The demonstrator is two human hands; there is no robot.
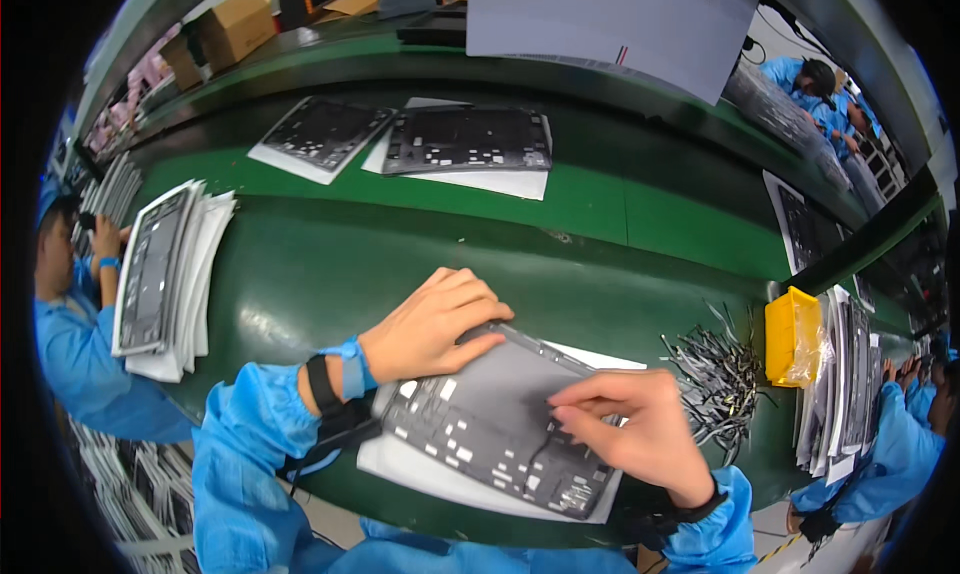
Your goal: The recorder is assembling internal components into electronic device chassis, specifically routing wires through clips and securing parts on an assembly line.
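- Working on a dark grey flat panel [495,414], lying on a white sheet [400,466] at the near edge of the green belt [330,264], right in front of the body.
- Pressing down with the right hand [632,429]: fingers curled, tips pinched together on a thin dark cable near the panel's middle; gripping nothing larger, as far as can be seen.
- Steadying with the left hand [432,326]: open, fingers spread flat over the panel's far left corner, holding nothing, only bearing down.
- Seemingly seating or routing that cable in the panel, a fitting step under way rather than finished; calling next, by judgement, for fine fingertip pressure along the cable while keeping the panel pinned.
- Running the panel's long axis from the far left corner under the left hand towards the near right, tilted against the belt edge; inner face up, dotted with small pale patches.
- Lying just right of the panel: a loose heap of thin grey strips [718,379], then a yellow bin [792,336].
- Standing further left: a stack of panels with white sheets [165,269].
- Resting farthest across the belt: two more dark panels [467,140] on white sheets.
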